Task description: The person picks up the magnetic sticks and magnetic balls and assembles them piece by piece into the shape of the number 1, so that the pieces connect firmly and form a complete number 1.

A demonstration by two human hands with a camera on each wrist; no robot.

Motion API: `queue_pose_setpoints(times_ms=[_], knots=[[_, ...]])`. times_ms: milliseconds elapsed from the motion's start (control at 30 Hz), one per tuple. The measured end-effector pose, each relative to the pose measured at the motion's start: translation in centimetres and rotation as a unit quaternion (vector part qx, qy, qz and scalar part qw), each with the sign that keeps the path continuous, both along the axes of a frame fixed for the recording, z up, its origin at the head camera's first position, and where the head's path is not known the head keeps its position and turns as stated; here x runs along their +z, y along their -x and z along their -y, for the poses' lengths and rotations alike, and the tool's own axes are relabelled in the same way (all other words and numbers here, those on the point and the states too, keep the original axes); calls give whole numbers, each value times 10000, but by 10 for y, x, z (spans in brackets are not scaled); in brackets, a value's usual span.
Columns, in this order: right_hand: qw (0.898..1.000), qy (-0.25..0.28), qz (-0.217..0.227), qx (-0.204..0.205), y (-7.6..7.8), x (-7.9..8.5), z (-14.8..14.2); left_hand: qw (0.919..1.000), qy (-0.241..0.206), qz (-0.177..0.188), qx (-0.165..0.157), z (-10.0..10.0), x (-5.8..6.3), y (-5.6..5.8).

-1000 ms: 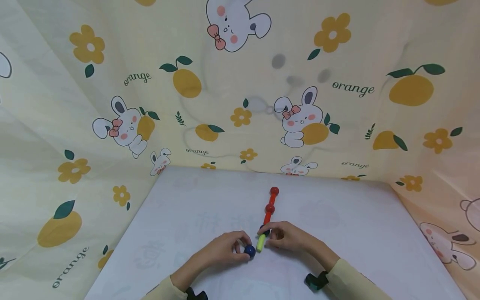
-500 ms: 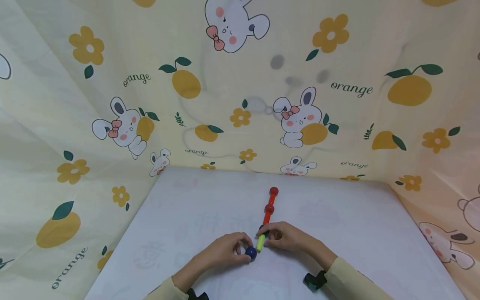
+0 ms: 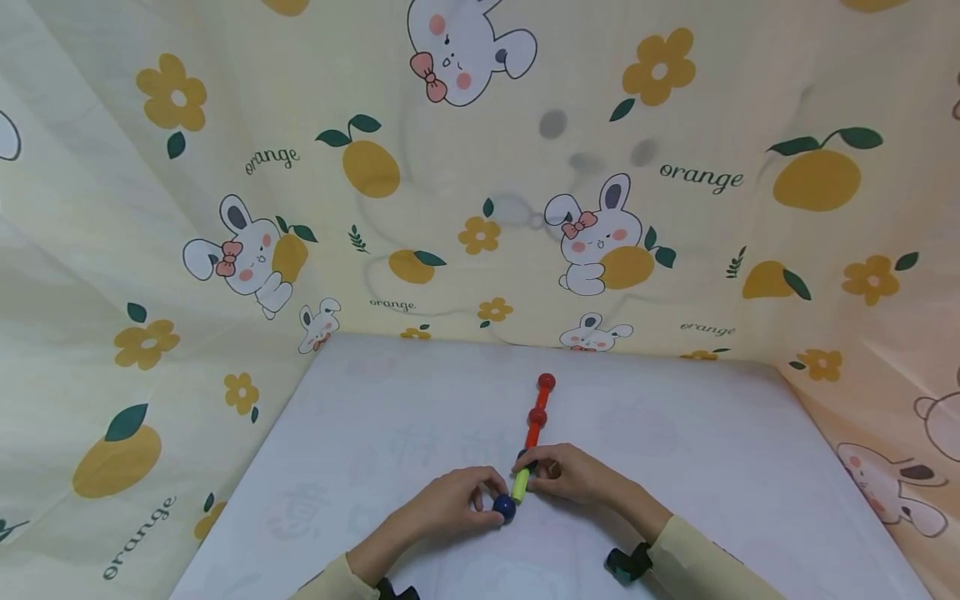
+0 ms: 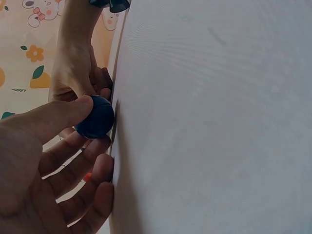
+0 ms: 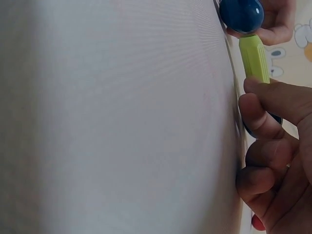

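My left hand (image 3: pixel 457 502) pinches a blue ball (image 4: pixel 97 118) between thumb and fingers, low over the white table. This ball (image 5: pixel 242 15) sits against the near end of a yellow-green stick (image 5: pixel 254 58), seemingly touching it. The stick (image 3: pixel 521 485) is pinched by my right hand (image 3: pixel 573 472) around its far end, where a second dark blue ball (image 3: pixel 522 456) is mostly hidden behind the fingers. Beyond that ball runs a line of red pieces: a red stick (image 3: pixel 532 435), a red ball (image 3: pixel 537 417), another red stick (image 3: pixel 542 399) and a red ball (image 3: pixel 547 382).
The white tabletop (image 3: pixel 375 400) spreads around both hands. A patterned cloth (image 3: pixel 435 333) with rabbits and oranges hangs behind it and at both sides. Dark bands (image 3: pixel 628 563) are strapped to the wrists.
My left hand has shifted slightly right and toward me with the blue ball, bringing it against the stick's near end. My right hand has stayed nearly still.
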State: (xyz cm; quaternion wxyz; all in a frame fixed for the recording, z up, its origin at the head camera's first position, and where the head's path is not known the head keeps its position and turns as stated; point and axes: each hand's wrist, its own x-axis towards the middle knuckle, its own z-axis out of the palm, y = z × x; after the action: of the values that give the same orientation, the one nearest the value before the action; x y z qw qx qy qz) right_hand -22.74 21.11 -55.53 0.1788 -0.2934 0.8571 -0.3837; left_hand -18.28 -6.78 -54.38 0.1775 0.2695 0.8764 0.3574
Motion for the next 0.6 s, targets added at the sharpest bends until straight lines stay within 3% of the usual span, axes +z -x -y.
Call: queue_pose_setpoints(times_ms=[600], knots=[[9999,58,124,-9,0,3,0,9999,-156,6,-33,-2,-4,0]])
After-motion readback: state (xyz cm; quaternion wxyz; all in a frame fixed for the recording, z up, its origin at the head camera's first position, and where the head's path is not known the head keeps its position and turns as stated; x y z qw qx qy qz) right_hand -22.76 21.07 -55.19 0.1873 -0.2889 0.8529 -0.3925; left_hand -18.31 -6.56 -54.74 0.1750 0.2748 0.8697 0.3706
